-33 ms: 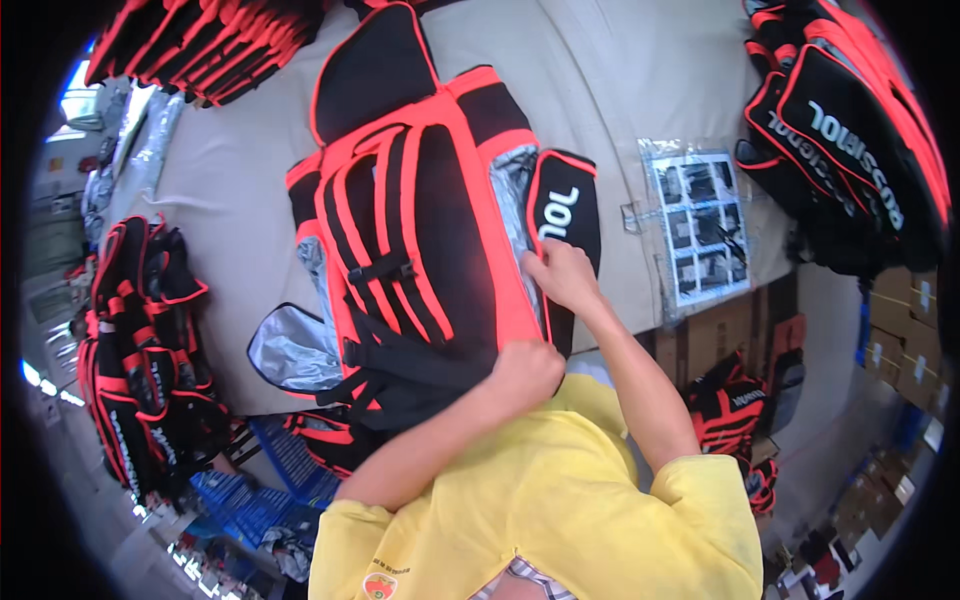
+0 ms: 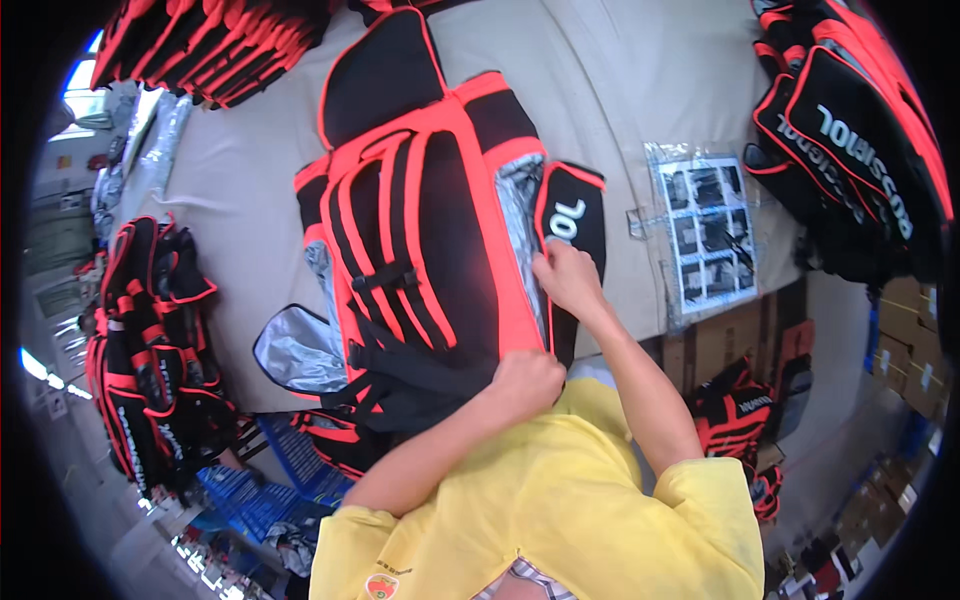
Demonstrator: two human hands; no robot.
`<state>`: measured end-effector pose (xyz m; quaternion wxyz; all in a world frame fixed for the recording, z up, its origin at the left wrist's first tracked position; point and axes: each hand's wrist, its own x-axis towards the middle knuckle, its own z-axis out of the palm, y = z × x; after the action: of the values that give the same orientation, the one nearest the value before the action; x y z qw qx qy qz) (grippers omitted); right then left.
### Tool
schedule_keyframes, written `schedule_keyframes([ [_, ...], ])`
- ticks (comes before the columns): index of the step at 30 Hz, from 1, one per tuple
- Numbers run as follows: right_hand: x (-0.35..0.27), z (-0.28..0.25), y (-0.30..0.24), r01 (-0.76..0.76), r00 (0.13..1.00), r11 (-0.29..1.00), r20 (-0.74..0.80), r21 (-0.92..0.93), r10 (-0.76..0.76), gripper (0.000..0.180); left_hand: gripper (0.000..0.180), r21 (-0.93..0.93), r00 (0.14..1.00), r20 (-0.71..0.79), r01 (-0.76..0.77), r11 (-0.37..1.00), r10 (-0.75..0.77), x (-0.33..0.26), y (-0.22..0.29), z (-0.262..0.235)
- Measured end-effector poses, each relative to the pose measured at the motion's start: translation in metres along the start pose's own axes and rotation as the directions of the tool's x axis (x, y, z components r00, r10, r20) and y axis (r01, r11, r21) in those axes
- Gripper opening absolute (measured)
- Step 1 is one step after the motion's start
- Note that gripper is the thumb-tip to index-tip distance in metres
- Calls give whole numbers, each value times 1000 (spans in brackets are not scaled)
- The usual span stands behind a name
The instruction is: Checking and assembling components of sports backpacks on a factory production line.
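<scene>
A large black backpack (image 2: pixel 460 240) with bright red-orange trim lies on the table, its straps facing up and its top flap (image 2: pixel 385 80) spread away from me. My left hand (image 2: pixel 530 382) is closed on the bag's near right corner. Farther up the same side, my right hand (image 2: pixel 568 278) is pinched at the edge of a black side pocket (image 2: pixel 580 205) that stands folded outward. Whatever lies inside those right fingers is hidden. Silver lining (image 2: pixel 518 190) shows between pocket and body. On the left side, another flap (image 2: pixel 300 350) hangs out with its silver inside up.
The table (image 2: pixel 240 200) has a pale cloth cover. A plastic-covered picture sheet (image 2: pixel 708 230) lies to the right. Similar bags are stacked at the far left (image 2: pixel 210 50), hang at the left (image 2: pixel 155 350) and rest at the right (image 2: pixel 850 130). Cartons (image 2: pixel 905 335) stand beyond; blue crates (image 2: pixel 250 490) sit below left.
The whole view has shifted slightly. Both hands stay closed at nearly the same places on the backpack.
</scene>
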<state>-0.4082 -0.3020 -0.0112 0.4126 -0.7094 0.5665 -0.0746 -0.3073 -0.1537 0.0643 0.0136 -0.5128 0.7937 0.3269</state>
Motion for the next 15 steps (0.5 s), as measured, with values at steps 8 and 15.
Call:
schedule_keyframes([
  [8,-59,-51,72,-13,975,600,-123,800,185,17,30,-265,729,-415,476,839,-545,54,-13,-51],
  [15,-151,-48,144,-406,839,244,253,881,482,19,38,-91,598,-322,752,653,-733,74,-62,-32],
])
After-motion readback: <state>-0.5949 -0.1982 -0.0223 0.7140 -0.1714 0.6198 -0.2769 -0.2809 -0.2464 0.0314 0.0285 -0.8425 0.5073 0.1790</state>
